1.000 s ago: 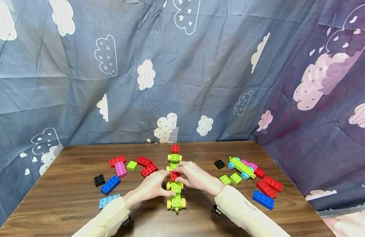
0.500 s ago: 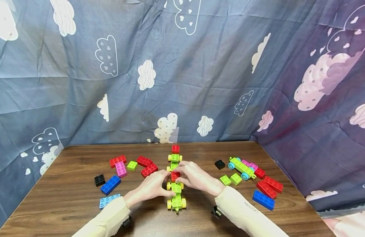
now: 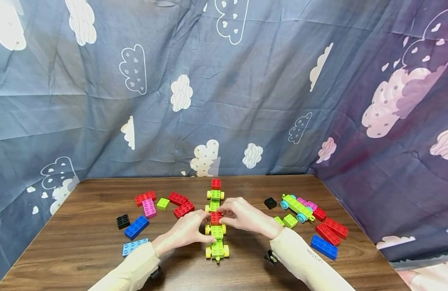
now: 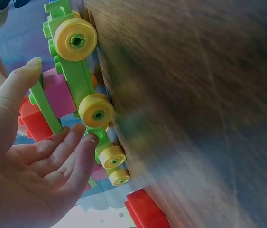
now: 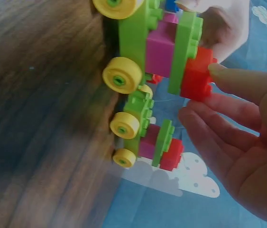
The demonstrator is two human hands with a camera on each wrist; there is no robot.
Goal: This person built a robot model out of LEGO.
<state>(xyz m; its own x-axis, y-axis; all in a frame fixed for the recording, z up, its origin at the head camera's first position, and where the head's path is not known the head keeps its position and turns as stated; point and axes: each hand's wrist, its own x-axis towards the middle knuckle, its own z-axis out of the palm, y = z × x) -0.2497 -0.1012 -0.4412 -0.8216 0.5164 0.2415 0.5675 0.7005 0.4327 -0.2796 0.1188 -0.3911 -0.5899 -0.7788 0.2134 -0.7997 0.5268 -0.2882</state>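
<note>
My right hand (image 3: 244, 216) pinches a red toy brick (image 5: 197, 73) between thumb and fingertips. That brick sits on one end of a lime-green flat brick (image 4: 45, 104). The left hand (image 3: 189, 228) holds the flat brick by its ends, thumb on the near one, fingers at the far one. Beneath lies a pink brick (image 4: 59, 92), stacked on a lime-green wheeled base (image 4: 76, 78) with yellow wheels. Coupled ahead of it is a second wagon (image 5: 135, 111), bearing its own pink, green and red (image 3: 216, 184) bricks.
Loose red, pink, blue, black and green bricks lie to the left, among them a dark blue one (image 3: 136, 227). On the right, a green car base (image 3: 297, 207) with blue wheels stands beside red bricks (image 3: 327, 234) and a blue brick (image 3: 324, 247). A cloud-print curtain (image 3: 224, 121) hangs behind.
The right hand has shifted slightly to the right, showing more of the red brick and covering part of a small green brick. My left hand has stayed in place.
</note>
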